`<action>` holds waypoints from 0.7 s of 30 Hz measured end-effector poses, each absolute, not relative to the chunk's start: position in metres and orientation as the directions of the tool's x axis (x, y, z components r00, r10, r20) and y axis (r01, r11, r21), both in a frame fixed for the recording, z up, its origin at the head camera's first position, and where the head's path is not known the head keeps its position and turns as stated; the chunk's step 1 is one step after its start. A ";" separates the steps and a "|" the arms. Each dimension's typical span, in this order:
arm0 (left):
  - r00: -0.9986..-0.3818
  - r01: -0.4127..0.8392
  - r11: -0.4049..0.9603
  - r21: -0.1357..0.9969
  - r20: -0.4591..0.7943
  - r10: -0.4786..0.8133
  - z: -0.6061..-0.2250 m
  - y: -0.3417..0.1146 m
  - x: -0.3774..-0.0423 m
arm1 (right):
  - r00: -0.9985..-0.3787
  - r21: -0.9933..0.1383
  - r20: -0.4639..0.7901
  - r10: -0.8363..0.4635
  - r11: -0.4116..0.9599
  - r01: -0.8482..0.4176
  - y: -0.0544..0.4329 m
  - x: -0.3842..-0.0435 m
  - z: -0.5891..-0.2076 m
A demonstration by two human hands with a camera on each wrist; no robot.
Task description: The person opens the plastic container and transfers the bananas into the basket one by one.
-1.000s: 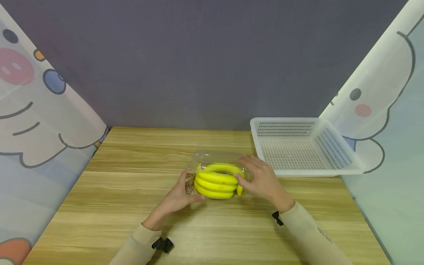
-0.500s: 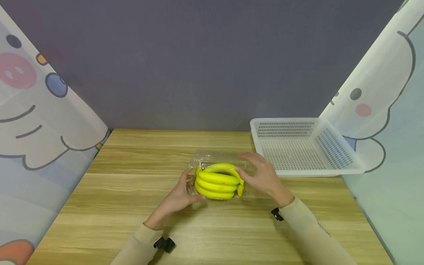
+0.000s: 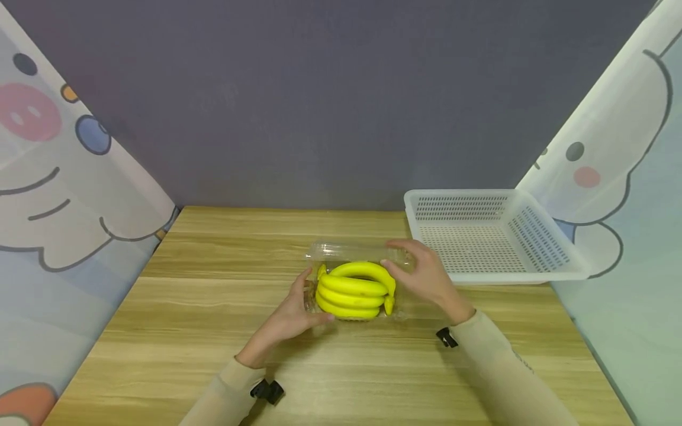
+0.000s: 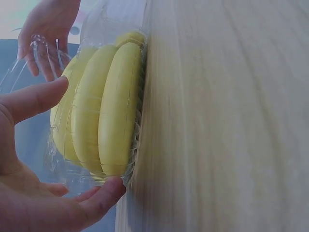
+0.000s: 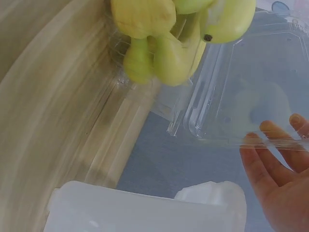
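A clear plastic clamshell box (image 3: 311, 300) sits on the table with a bunch of yellow bananas (image 3: 351, 297) inside it. Its hinged lid (image 3: 348, 251) is raised along the far side, away from the fruit. My left hand (image 3: 289, 315) grips the box's left end, the thumb at the front. At the right end of the lid, my right hand (image 3: 426, 277) holds the plastic edge between thumb and fingers. In the right wrist view, the fingers of the right hand (image 5: 285, 191) lie at the rim of the transparent lid (image 5: 260, 96), beside the bananas (image 5: 145, 29).
A white perforated plastic basket (image 3: 498, 276) stands at the back right of the wooden table (image 3: 176, 331), just beyond my right hand. A dark grey wall (image 3: 330, 106) rises behind, and cartoon-printed panels (image 3: 106, 195) flank both sides.
The lid has swung up and back off the bananas, moved by my right hand. My left hand has kept its place on the box's left end.
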State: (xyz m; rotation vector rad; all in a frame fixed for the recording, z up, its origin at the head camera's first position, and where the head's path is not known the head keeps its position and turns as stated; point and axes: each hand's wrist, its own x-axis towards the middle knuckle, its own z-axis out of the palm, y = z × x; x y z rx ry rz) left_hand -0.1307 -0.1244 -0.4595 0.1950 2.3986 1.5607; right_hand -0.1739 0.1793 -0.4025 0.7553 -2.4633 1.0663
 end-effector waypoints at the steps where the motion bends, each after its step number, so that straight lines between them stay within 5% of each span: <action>1: -0.953 -0.035 0.411 0.911 -0.154 0.259 -0.459 -0.124 -0.131 | -0.812 -0.576 0.484 -0.327 0.579 -0.577 0.180 -0.174 -0.401; 8: -0.954 -0.034 0.411 0.911 -0.152 0.257 -0.460 -0.123 -0.131 | -0.890 -0.673 0.353 -0.288 0.584 -0.455 0.182 -0.178 -0.392; 21: -0.951 -0.037 0.389 0.920 -0.152 0.269 -0.459 -0.126 -0.132 | -0.925 -0.739 0.265 -0.274 0.558 -0.377 0.181 -0.187 -0.378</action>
